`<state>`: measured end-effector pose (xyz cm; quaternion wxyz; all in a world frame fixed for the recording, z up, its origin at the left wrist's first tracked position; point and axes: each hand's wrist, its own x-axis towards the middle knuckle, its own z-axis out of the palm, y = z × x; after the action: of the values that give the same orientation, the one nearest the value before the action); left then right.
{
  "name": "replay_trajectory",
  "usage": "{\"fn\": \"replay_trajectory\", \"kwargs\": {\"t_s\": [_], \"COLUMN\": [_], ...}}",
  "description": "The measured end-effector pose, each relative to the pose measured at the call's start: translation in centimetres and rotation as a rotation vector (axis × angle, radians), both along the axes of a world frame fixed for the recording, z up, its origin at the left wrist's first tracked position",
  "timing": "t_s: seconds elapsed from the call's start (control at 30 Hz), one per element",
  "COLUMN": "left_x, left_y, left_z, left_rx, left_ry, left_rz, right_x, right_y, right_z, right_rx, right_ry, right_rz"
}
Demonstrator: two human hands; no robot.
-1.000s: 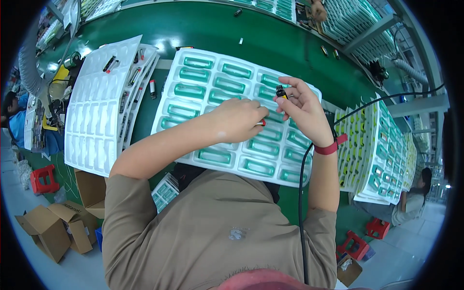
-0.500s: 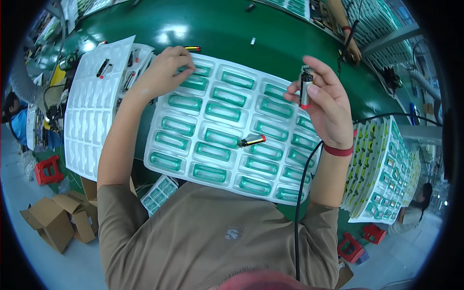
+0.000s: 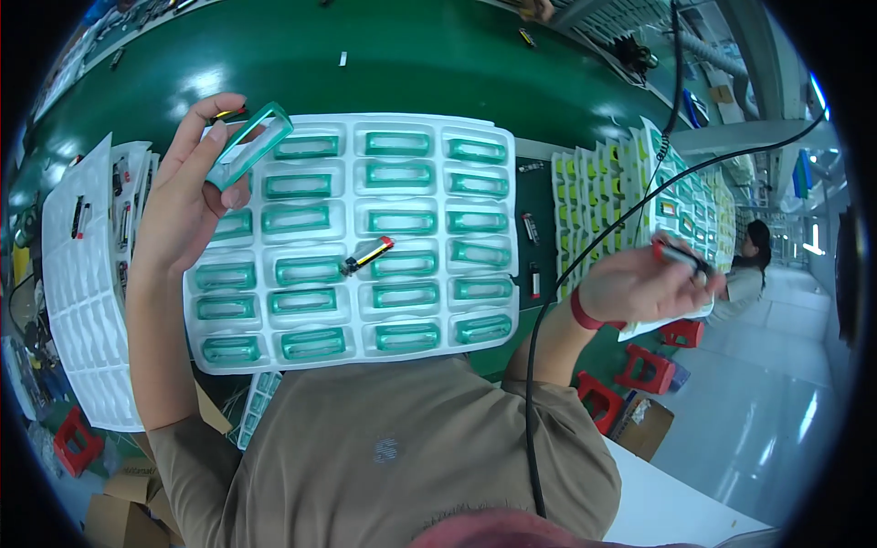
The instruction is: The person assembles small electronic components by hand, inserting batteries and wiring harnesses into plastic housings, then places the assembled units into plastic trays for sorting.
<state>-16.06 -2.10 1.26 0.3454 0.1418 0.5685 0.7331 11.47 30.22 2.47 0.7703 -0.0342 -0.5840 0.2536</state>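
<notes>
Head view: at far left we log a stack of white moulded trays (image 3: 87,292), then our left hand (image 3: 185,190), its grip closed on a tilted green frame (image 3: 257,155) at the upper left corner of a white tray (image 3: 349,183). In that tray green frames (image 3: 408,346) sit in compartments, and a black-and-yellow cylinder (image 3: 369,256) with a red end lies slantwise over a ridge near the middle. Rightward we note small cylinders (image 3: 531,228) on the green counter (image 3: 411,73), then our blurred right hand (image 3: 639,285), grip closed around a dark, red-ended piece (image 3: 683,256).
</notes>
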Motion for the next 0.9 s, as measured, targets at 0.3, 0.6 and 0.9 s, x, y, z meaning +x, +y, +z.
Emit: {"fn": "replay_trajectory", "kwargs": {"t_s": [0.3, 0.6, 0.9], "left_x": [1.9, 3.0, 3.1], "left_y": [0.3, 1.2, 0.5], "left_z": [-0.8, 0.3, 0.4], "left_rx": [0.321, 0.421, 0.474], "left_ry": [-0.258, -0.230, -0.233], "left_rz": [-0.145, -0.260, -0.222], "right_x": [1.3, -9.3, -11.7], "right_y": [-2.7, -7.7, -7.4], "right_z": [0.5, 6.7, 3.0], "right_rx": [-0.506, -0.451, -0.535], "right_ry": [-0.237, -0.812, -0.906], "right_rz": [0.658, 1.324, 1.350]}}
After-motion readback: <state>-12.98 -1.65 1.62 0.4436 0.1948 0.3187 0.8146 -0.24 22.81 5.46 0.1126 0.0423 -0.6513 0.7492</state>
